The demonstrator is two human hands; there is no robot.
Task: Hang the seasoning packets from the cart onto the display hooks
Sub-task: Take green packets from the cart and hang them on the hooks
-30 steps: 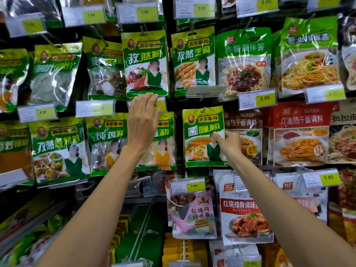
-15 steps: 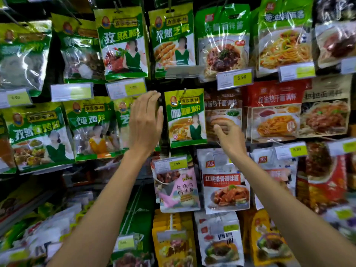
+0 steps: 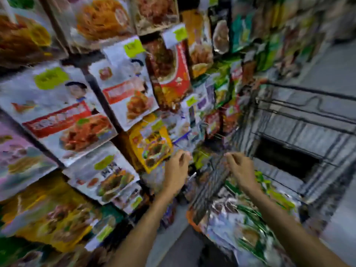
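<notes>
The view is heavily blurred. My left hand [image 3: 176, 170] and my right hand [image 3: 240, 167] hover side by side in mid-air, fingers loosely curled, with nothing visible in either. They are above the near end of the wire cart [image 3: 308, 130]. Green and silver seasoning packets [image 3: 248, 220] lie piled in the cart, just below my right forearm. Hanging packets on the display hooks [image 3: 67, 120] fill the left half of the view, left of my left hand.
Yellow price tags [image 3: 133, 48] sit above the hung rows. More packets hang along the shelving that runs away at top centre [image 3: 221, 78]. Grey floor [image 3: 335, 60] shows at the right, beyond the cart. A dark opening [image 3: 285, 160] lies in the cart's far part.
Both hands have dropped away from the green packets on the upper hooks. The view has swung down and to the right, bringing the cart into sight.
</notes>
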